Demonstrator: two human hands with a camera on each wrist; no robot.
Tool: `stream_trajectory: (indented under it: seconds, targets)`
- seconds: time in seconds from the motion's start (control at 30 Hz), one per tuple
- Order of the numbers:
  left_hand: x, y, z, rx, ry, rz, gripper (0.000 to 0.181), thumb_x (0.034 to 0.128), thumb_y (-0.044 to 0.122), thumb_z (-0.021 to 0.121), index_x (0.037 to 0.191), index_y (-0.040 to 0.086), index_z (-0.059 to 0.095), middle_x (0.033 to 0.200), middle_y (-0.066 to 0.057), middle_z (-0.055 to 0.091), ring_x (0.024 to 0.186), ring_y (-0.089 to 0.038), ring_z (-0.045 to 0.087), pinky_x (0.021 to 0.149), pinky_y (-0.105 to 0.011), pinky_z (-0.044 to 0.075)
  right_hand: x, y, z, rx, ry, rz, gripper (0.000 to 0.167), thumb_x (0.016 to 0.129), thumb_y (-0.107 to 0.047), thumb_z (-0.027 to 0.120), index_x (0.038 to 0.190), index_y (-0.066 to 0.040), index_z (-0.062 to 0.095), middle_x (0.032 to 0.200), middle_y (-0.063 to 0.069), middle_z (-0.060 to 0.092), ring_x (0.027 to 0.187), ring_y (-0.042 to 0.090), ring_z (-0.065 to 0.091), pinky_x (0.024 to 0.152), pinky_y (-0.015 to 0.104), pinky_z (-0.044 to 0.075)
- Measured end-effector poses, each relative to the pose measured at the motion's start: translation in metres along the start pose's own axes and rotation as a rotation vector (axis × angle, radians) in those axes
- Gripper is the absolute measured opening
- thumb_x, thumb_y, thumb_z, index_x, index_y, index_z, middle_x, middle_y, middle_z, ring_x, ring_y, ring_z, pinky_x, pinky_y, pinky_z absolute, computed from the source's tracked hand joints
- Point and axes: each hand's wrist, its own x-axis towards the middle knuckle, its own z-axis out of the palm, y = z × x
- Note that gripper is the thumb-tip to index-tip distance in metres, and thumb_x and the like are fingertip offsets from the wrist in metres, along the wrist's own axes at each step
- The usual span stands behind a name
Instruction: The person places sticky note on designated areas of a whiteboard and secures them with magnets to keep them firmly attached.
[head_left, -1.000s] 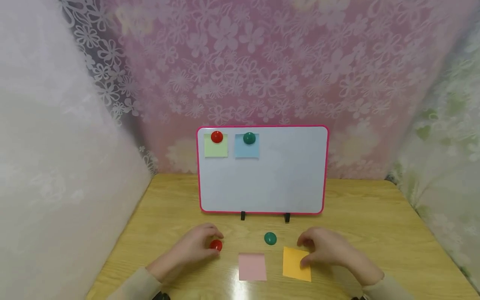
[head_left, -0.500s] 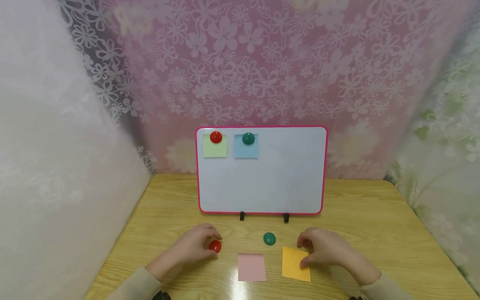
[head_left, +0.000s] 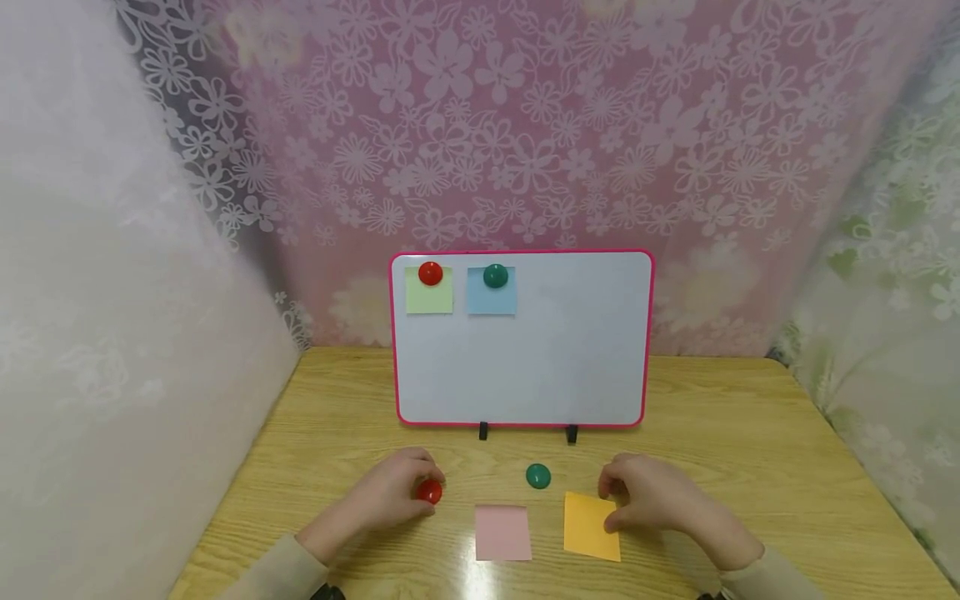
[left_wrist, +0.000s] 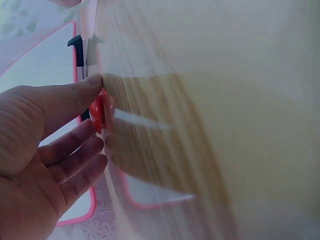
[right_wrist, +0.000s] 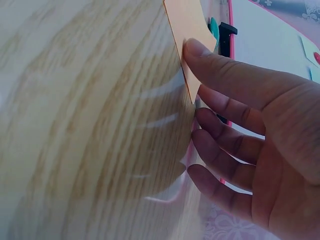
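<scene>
My left hand [head_left: 386, 490] rests on the table around a red round magnet [head_left: 429, 492], thumb on one side and fingers on the other. In the left wrist view the red magnet [left_wrist: 99, 112] lies between thumb and fingertips, not visibly pinched. My right hand [head_left: 656, 493] is at an orange sticky note [head_left: 588, 527]. Its thumb rests on the right edge of the orange note [right_wrist: 187, 25], and the other fingers touch down beyond, spread apart. Between the hands lie a pink sticky note [head_left: 502, 533] and a green round magnet [head_left: 537, 476], both untouched.
A pink-framed whiteboard [head_left: 525, 358] stands behind on black feet [head_left: 572, 434]. A red magnet [head_left: 431, 273] holds a light green note [head_left: 429, 302] on it; beside that, a green magnet [head_left: 495, 276] holds a blue note [head_left: 491, 303]. Floral cloths surround the wooden table [head_left: 712, 400].
The right hand has edged slightly to the right over the orange note. The left hand's fingers have come a little closer around the red magnet.
</scene>
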Motion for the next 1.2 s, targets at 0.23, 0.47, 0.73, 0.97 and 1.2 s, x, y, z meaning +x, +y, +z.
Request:
stream_trajectory:
  seconds: [0.23, 0.47, 0.73, 0.97, 1.2]
  targets:
    - [-0.0002, 0.0018, 0.0005, -0.006, -0.001, -0.011, 0.029, 0.0837, 0.011, 0.094, 0.110, 0.010, 0.081, 0.106, 0.006, 0.067, 0.098, -0.010, 0.060, 0.084, -0.030, 0.058, 0.0005, 0.0009, 0.0021, -0.009, 0.001, 0.013, 0.037, 0.073, -0.042, 0.099, 0.090, -0.028, 0.069, 0.088, -0.015, 0.056, 0.077, 0.003, 0.048, 0.069, 0.030, 0.047]
    - [0.0013, 0.0039, 0.0005, -0.013, -0.013, -0.033, 0.025, 0.0837, 0.010, 0.093, 0.106, 0.011, 0.081, 0.103, 0.006, 0.066, 0.095, -0.012, 0.059, 0.081, -0.029, 0.057, 0.0013, 0.0004, 0.0032, 0.014, 0.001, 0.020, 0.038, 0.072, -0.039, 0.100, 0.089, -0.026, 0.068, 0.086, -0.014, 0.057, 0.076, 0.005, 0.048, 0.069, 0.031, 0.047]
    - [0.0017, 0.0086, -0.0009, -0.008, -0.014, -0.051, 0.027, 0.0836, 0.010, 0.093, 0.107, 0.007, 0.081, 0.101, 0.005, 0.065, 0.095, -0.014, 0.059, 0.082, -0.029, 0.056, 0.0012, -0.0004, 0.0045, 0.023, 0.003, 0.013, 0.040, 0.071, -0.034, 0.100, 0.087, -0.025, 0.065, 0.083, -0.014, 0.057, 0.074, 0.004, 0.049, 0.068, 0.030, 0.047]
    - [0.0021, 0.0087, -0.0017, -0.027, -0.031, -0.065, 0.027, 0.0838, 0.009, 0.093, 0.108, 0.006, 0.081, 0.102, 0.005, 0.064, 0.094, -0.011, 0.058, 0.081, -0.028, 0.056, 0.0010, -0.0001, 0.0038, 0.042, -0.003, 0.015, 0.039, 0.073, -0.036, 0.100, 0.091, -0.025, 0.067, 0.085, -0.014, 0.059, 0.076, 0.004, 0.051, 0.068, 0.031, 0.048]
    - [0.0034, 0.0078, -0.0006, -0.041, -0.038, -0.057, 0.028, 0.0825, 0.008, 0.094, 0.107, 0.005, 0.081, 0.100, 0.005, 0.063, 0.092, -0.010, 0.058, 0.079, -0.028, 0.056, -0.0014, -0.0023, 0.0041, 0.045, -0.007, 0.023, 0.037, 0.073, -0.035, 0.099, 0.093, -0.026, 0.069, 0.084, -0.015, 0.060, 0.076, 0.002, 0.053, 0.069, 0.030, 0.049]
